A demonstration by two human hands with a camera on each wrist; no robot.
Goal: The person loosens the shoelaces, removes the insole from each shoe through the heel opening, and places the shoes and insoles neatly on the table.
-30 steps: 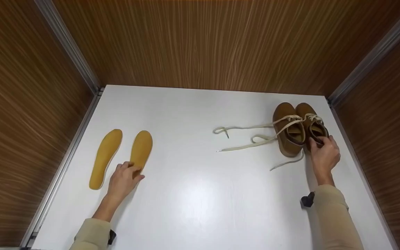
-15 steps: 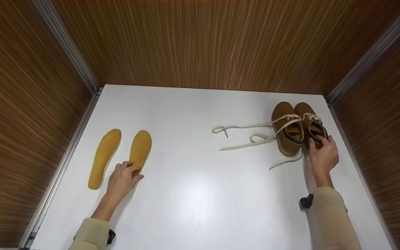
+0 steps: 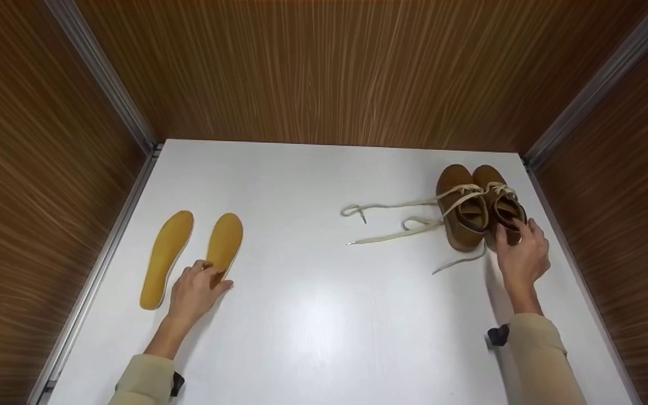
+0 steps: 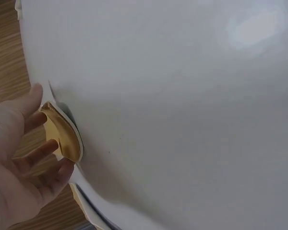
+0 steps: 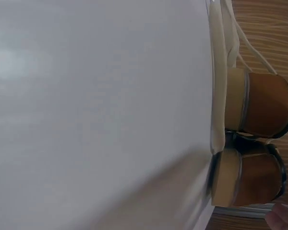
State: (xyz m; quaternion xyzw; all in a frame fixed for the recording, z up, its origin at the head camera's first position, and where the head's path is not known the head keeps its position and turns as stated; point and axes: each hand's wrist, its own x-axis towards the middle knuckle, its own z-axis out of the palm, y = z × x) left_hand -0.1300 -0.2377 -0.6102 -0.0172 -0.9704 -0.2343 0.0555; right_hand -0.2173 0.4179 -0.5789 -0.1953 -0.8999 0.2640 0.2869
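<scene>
Two yellow insoles lie on the white table at left in the head view. My left hand [image 3: 192, 292] is over the near end of the right-hand insole [image 3: 225, 239], fingers loosely bent at it and thumb held apart. The left wrist view shows that insole's near edge [image 4: 69, 136] right by my fingertips. The other insole [image 3: 166, 259] lies just left of this hand. At the far right stands a pair of brown lace-up shoes. My right hand [image 3: 522, 253] pinches the heel collar of the right-hand shoe [image 3: 491, 179]; the right wrist view shows only a few fingers.
The left-hand shoe [image 3: 456, 180] stands against its mate, its cream laces [image 3: 391, 239] trailing leftward over the white table [image 3: 301, 281]. Wood-grain panels [image 3: 313, 67] with metal edge strips enclose the table at the back and both sides.
My right wrist and sleeve have drawn back slightly toward me, while the fingers stay at the shoe's heel. The left hand keeps its place on the insole. The whole head view has shifted a little.
</scene>
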